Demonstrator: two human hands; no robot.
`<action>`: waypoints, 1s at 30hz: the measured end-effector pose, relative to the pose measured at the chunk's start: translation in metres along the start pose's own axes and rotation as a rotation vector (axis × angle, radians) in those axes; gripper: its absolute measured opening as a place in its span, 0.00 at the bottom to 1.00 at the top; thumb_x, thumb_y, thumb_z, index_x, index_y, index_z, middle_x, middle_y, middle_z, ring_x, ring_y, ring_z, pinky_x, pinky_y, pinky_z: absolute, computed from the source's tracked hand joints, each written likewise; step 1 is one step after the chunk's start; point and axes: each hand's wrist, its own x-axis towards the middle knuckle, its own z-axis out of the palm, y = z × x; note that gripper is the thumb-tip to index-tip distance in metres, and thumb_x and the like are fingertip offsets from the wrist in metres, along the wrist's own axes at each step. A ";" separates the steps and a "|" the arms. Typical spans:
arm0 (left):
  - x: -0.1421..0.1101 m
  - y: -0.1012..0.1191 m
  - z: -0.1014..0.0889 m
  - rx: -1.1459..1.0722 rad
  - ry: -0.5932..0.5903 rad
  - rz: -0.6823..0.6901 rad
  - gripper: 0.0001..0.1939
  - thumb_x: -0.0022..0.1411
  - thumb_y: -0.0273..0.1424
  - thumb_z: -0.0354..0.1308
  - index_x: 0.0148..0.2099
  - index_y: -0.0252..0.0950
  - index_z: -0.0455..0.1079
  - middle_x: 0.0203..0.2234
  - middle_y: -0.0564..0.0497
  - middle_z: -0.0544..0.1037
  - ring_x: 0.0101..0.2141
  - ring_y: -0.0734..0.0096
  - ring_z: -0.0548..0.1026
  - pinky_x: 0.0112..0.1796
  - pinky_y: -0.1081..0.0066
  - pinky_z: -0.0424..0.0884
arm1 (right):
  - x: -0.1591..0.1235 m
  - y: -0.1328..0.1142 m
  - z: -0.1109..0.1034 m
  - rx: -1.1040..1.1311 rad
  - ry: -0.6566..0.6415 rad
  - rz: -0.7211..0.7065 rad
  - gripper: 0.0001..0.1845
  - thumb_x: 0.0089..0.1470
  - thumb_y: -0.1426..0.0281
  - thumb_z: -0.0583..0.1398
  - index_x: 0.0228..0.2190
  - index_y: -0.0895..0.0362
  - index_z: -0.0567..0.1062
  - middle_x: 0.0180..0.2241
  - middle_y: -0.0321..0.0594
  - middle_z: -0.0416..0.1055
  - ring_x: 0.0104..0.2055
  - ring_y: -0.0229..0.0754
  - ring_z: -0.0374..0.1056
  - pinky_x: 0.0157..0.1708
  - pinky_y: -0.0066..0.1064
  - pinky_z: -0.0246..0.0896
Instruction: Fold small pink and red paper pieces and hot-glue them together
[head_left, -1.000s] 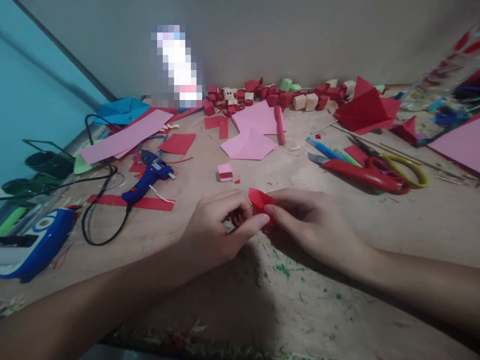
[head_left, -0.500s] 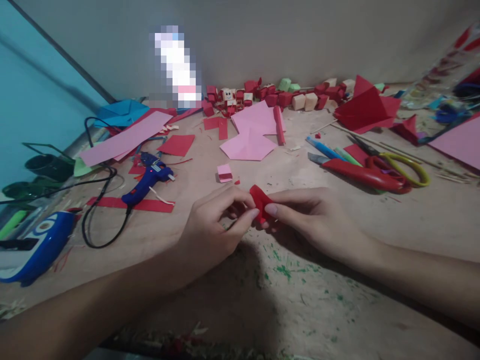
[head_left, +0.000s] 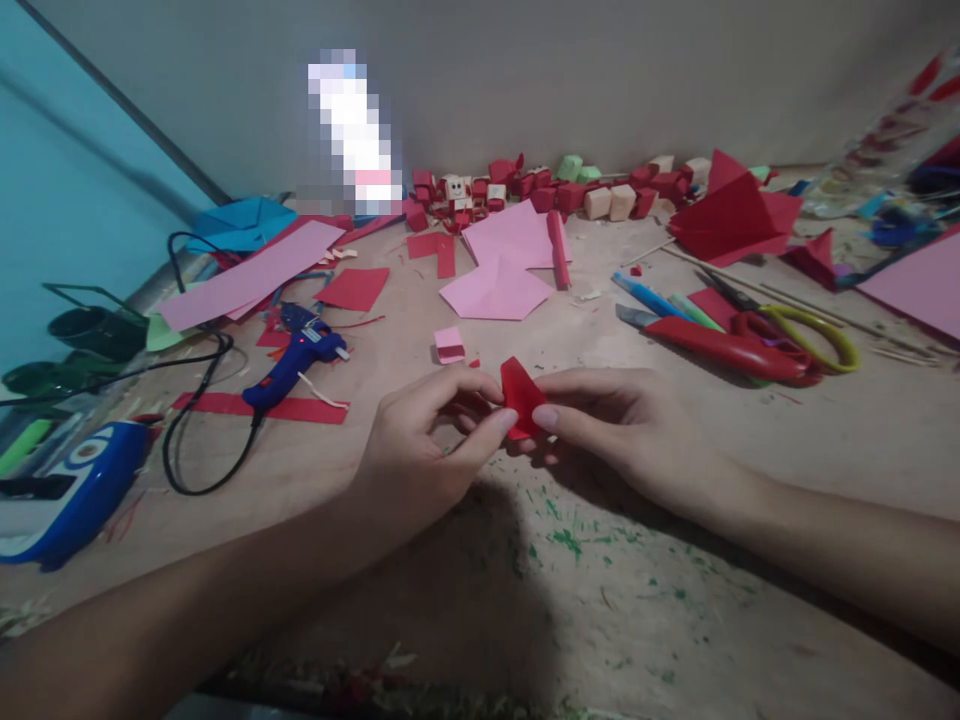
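Note:
Between my two hands is a small folded piece of red paper (head_left: 521, 397), held up just above the table. My left hand (head_left: 442, 425) pinches its left edge between thumb and fingers. On the opposite edge my right hand (head_left: 619, 415) grips it the same way, thumb toward me. The lower fingers of both hands are partly hidden behind the paper. A little pink paper box (head_left: 449, 345) sits on the table just beyond my left hand, with a tiny red scrap beside it.
To the left lie a blue glue gun (head_left: 296, 362) with its black cord, a red strip (head_left: 225, 404) and a blue-and-white tape dispenser (head_left: 82, 490). On the right are a red utility knife (head_left: 735, 350) and yellow-handled scissors (head_left: 814, 340). Pink sheets (head_left: 499, 288) and several paper cubes (head_left: 570, 196) stand farther back.
My left hand's thumb and fingers have shifted onto the red paper's left edge. The paper has risen slightly and now shows a flatter, taller face. My right hand keeps its hold.

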 end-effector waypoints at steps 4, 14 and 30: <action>0.002 -0.001 -0.001 0.028 0.021 0.064 0.03 0.62 0.23 0.62 0.39 0.35 0.75 0.35 0.51 0.81 0.34 0.74 0.79 0.36 0.75 0.77 | 0.002 0.001 -0.001 0.010 -0.018 -0.006 0.13 0.56 0.69 0.68 0.44 0.54 0.83 0.35 0.38 0.81 0.33 0.35 0.75 0.32 0.24 0.70; 0.004 -0.003 -0.002 0.030 -0.001 0.105 0.04 0.62 0.23 0.63 0.36 0.35 0.77 0.35 0.51 0.82 0.38 0.73 0.79 0.41 0.75 0.76 | 0.003 -0.002 -0.002 -0.137 -0.001 -0.070 0.11 0.56 0.69 0.68 0.42 0.53 0.84 0.33 0.36 0.81 0.30 0.34 0.72 0.29 0.23 0.68; 0.010 -0.003 -0.001 -0.320 -0.028 -0.233 0.04 0.56 0.28 0.69 0.35 0.35 0.80 0.30 0.53 0.83 0.31 0.73 0.81 0.33 0.77 0.79 | 0.002 -0.005 0.000 -0.265 -0.014 -0.110 0.07 0.55 0.69 0.68 0.36 0.58 0.83 0.35 0.38 0.81 0.33 0.35 0.73 0.33 0.24 0.69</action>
